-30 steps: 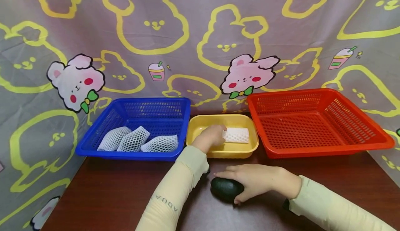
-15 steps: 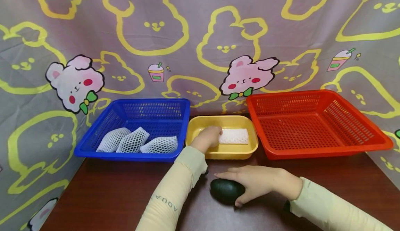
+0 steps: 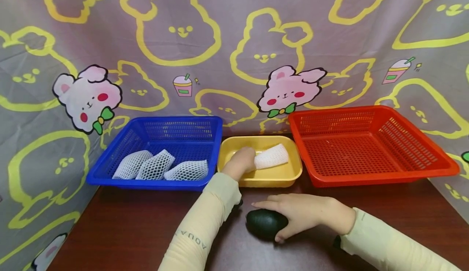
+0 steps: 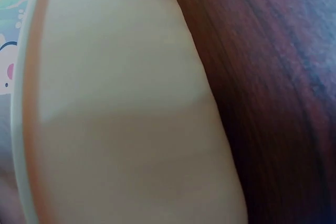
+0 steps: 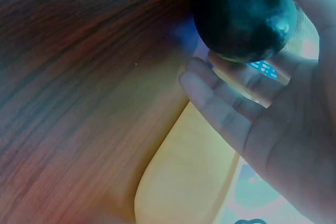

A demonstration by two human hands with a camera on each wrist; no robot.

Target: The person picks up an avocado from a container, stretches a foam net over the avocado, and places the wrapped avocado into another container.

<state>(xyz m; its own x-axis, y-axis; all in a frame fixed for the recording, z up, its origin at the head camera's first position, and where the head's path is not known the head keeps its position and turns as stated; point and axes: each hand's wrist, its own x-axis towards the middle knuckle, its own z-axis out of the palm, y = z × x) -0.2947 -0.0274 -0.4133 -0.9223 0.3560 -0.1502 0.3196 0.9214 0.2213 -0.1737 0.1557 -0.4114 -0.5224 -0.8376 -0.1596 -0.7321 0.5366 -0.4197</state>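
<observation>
My left hand point(image 3: 242, 161) reaches into a yellow basin point(image 3: 264, 183) and pinches one end of a white foam net sleeve point(image 3: 272, 156). The sleeve's free end is tilted up and to the right; the fingertips are hidden behind the hand. On the table in front of the basin, my right hand point(image 3: 302, 214) holds a dark green avocado point(image 3: 266, 224), thumb on the near side and fingers on the far side. In the right wrist view the avocado point(image 5: 244, 17) sits between thumb and fingers. Only the basin's outer wall point(image 4: 121, 103) and the table show in the left wrist view.
A blue basket point(image 3: 146, 182) at the left holds several net-wrapped things point(image 3: 155, 165). At the right stands a red basket point(image 3: 381, 177). All three containers line up along a patterned cloth point(image 3: 227, 26) at the back of the brown table point(image 3: 121, 226).
My left hand has drawn slightly left, and the sleeve has slid left with it and swung its free end upward. The right hand and the avocado stay in place.
</observation>
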